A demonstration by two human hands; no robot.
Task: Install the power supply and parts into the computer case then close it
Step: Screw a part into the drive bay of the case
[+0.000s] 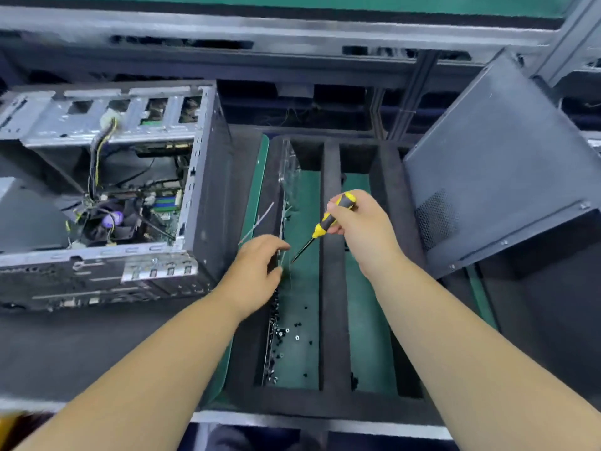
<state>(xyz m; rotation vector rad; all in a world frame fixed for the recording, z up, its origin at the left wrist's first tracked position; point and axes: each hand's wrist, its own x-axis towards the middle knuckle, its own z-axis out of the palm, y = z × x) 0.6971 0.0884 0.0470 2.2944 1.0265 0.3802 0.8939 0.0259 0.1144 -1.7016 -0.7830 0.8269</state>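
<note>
Right hand [356, 222] grips the yellow screwdriver [328, 222] mid-frame, left hand [260, 265] reaches loose-fingered, holding nothing, into the foam tray [331, 255] toward the screws [286, 332] (lower centre); best to pinch one screw before turning to the open case [107, 190], upper left.

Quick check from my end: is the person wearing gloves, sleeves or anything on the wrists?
Nothing worn that shows: the left hand and right hand are ungloved, both forearms are bare up to the frame edge, and no watch, band or ring is visible.
</note>
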